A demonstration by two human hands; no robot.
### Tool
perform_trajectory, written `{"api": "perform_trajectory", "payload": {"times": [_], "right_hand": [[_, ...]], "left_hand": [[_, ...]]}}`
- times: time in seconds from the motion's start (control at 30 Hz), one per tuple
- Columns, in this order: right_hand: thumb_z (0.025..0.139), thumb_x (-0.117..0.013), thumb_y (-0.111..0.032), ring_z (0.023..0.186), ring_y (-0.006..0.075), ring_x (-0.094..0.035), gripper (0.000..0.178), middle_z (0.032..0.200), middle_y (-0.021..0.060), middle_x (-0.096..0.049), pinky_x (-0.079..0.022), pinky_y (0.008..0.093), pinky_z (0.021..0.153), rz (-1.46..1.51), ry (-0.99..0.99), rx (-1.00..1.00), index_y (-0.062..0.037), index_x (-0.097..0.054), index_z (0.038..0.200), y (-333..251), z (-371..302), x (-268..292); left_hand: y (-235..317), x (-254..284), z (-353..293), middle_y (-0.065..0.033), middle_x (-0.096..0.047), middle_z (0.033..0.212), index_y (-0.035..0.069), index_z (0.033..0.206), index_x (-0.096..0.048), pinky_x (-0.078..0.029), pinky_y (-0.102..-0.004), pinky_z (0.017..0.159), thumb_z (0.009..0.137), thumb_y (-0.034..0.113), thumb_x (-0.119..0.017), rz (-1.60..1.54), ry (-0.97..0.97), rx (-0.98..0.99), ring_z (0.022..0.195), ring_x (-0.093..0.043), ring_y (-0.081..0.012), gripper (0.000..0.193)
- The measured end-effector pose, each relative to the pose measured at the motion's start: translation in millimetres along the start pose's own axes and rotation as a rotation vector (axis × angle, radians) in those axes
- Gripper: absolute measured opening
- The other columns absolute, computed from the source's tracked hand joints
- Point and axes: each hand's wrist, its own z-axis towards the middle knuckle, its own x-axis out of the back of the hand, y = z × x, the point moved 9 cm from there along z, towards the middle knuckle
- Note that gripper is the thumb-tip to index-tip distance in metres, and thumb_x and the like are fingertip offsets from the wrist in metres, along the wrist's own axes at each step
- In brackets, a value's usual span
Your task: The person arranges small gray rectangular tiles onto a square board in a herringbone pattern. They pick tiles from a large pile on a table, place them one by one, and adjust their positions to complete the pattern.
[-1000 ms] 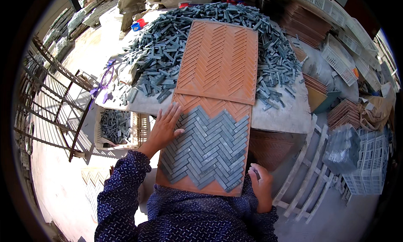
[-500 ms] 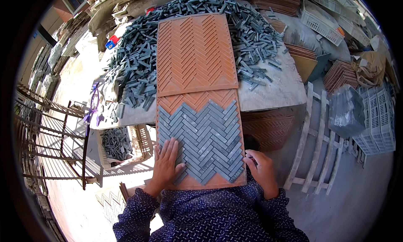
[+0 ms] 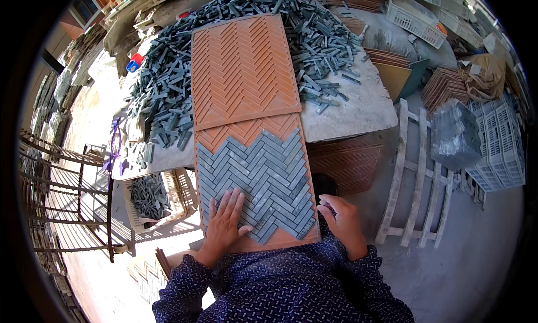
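Grey-green tile strips (image 3: pixel 255 180) lie in a herringbone pattern on an orange grooved tray (image 3: pixel 246 244), which reaches from my lap to the table. My left hand (image 3: pixel 224 222) rests flat with fingers stretched over the lower left of the strips. Just off the tray's lower right edge, my right hand (image 3: pixel 343 219) is curled, its thumb and forefinger close together. Whatever its fingers hold, if anything, is hidden. A second orange grooved tray (image 3: pixel 245 73), its grooves bare, overlaps the far end of the first.
Loose strips (image 3: pixel 168 82) are heaped on the table (image 3: pixel 358 112) around the trays. A crate (image 3: pixel 179 197) of strips stands below left, near a metal rack (image 3: pixel 67 199). Right are a pale slatted frame (image 3: pixel 417 177), white crates (image 3: pixel 499 146) and stacked orange trays (image 3: pixel 443 90).
The view has shifted, so the scene sits further left. My right hand has come slightly away from the tray's edge. My left hand stays flat, a little further in over the strips.
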Motion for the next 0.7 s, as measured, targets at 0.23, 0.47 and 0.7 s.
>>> {"api": "perform_trajectory", "payload": {"times": [0.23,0.47,0.7], "right_hand": [[0.083,-0.068,-0.007,0.074,0.0265,-0.066,0.023,0.087,0.0181,-0.067,-0.051,0.0325,0.065,0.059,0.004,0.013,0.0019,-0.064,0.104,5,2,3],[0.082,-0.07,-0.014,0.075,0.0299,-0.067,0.023,0.086,0.0159,-0.068,-0.052,0.0358,0.064,0.08,0.018,-0.011,-0.0013,-0.065,0.1,10,2,0],[0.084,-0.069,-0.017,0.074,0.0298,-0.067,0.023,0.086,0.0154,-0.068,-0.052,0.036,0.064,0.084,0.011,-0.065,-0.002,-0.065,0.101,16,1,5]], "left_hand": [[12,-6,10,-0.014,-0.026,0.153,0.005,0.148,-0.026,-0.011,-0.0572,0.113,0.08,0.07,-0.043,-0.009,-0.018,-0.049,0.143,-0.02,-0.0315,0.096],[58,-1,65,-0.0131,-0.023,0.155,0.005,0.148,-0.024,-0.014,-0.0561,0.113,0.083,0.063,-0.049,-0.099,0.082,-0.161,0.143,-0.02,-0.0299,0.091],[39,10,158,-0.0149,-0.024,0.154,0.003,0.148,-0.023,-0.012,-0.0514,0.115,0.088,0.054,-0.05,-0.072,0.169,-0.119,0.144,-0.018,-0.0307,0.084]]}}
